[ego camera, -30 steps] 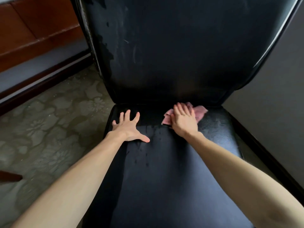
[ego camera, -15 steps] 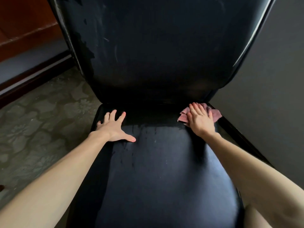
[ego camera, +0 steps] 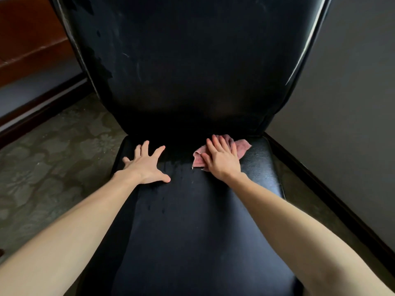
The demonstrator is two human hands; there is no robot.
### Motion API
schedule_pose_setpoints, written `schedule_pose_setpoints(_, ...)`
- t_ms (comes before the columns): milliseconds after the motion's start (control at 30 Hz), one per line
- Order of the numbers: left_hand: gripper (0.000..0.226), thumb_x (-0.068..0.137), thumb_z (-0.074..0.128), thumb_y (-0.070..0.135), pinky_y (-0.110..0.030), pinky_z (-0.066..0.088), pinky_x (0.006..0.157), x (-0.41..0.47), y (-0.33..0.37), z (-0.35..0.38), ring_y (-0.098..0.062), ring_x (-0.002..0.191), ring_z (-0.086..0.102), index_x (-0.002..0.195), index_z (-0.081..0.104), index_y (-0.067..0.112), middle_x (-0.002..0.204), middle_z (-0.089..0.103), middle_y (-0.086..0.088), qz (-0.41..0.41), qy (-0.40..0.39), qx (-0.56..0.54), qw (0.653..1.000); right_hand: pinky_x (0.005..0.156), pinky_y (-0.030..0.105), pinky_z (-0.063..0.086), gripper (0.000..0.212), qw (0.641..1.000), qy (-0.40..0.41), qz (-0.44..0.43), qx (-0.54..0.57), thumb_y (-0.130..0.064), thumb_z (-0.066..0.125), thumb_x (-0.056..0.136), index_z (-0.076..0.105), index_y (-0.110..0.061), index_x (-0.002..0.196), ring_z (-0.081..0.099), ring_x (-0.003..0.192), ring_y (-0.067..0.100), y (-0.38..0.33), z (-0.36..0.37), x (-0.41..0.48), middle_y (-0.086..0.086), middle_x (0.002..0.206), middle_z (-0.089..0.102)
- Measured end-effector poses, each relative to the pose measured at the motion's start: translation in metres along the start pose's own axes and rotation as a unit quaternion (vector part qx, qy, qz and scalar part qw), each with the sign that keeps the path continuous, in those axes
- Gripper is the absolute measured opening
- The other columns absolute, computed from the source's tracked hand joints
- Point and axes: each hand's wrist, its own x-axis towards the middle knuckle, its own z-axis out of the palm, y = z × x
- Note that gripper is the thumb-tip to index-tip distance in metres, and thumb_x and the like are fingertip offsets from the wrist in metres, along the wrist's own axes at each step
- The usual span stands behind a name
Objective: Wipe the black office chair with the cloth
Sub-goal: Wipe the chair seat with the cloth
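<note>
**Patterned floor, chair seat, both hands down**

Floral-patterned floor (ego camera: 53,167) to the left, grey wall (ego camera: 342,103) to the right, black office chair (ego camera: 203,231) between them.

- Left hand (ego camera: 147,165): flat on the rear left of the seat, fingers straight, spread wide, holding nothing.
- Right hand (ego camera: 222,161): palm down on the pink cloth (ego camera: 242,147), fingers straight and close together, pressing it onto the seat.
- Cloth: rear right of the seat, just in front of the backrest (ego camera: 181,60). Its edges show past the hand on both sides.
- Damp streaks (ego camera: 168,167) on the seat between the hands.
- Backrest scuffed along its left edge.
</note>
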Motion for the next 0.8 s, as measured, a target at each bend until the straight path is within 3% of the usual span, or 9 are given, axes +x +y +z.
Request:
schedule_pose_setpoints(333,0.11,0.071,0.063,0.078,-0.072,0.008,0.111,-0.028,0.116,0.03,-0.035,0.149,-0.018,0.154,-0.001,0.047,0.162,-0.024,-0.008,0.096,-0.046,0.023,0.994,0.12,0.051,0.0,0.055,0.981,-0.012,0.191,0.042,-0.05,0.028,0.103,0.025,-0.031,0.154,-0.005,0.151,0.029,0.1,-0.018,-0.068,0.008,0.165,0.005)
schedule_pose_setpoints(633,0.113,0.068,0.062,0.081,-0.077,0.005,0.108,-0.036,0.139,0.055,-0.038,0.147,-0.023,0.153,-0.004,0.048,0.162,-0.023,-0.009,0.109,-0.038,0.052,0.992,0.12,0.05,0.004,0.053,0.978,-0.003,0.201,0.062,-0.041,0.028,0.105,0.022,-0.023,0.155,0.003,0.15,0.036,0.099,-0.015,-0.103,0.01,0.164,0.008)
schedule_pose_setpoints(800,0.114,0.066,0.071,0.074,-0.077,0.007,0.108,-0.037,0.148,0.05,-0.039,0.148,-0.019,0.154,0.004,0.046,0.163,-0.017,-0.01,0.087,-0.044,0.044,0.994,0.118,0.047,0.011,0.051,0.988,0.004,0.141,0.058,-0.033,0.029,0.106,0.027,-0.014,0.153,0.008,0.149,0.031,0.108,-0.02,-0.104,0.009,0.162,0.017)
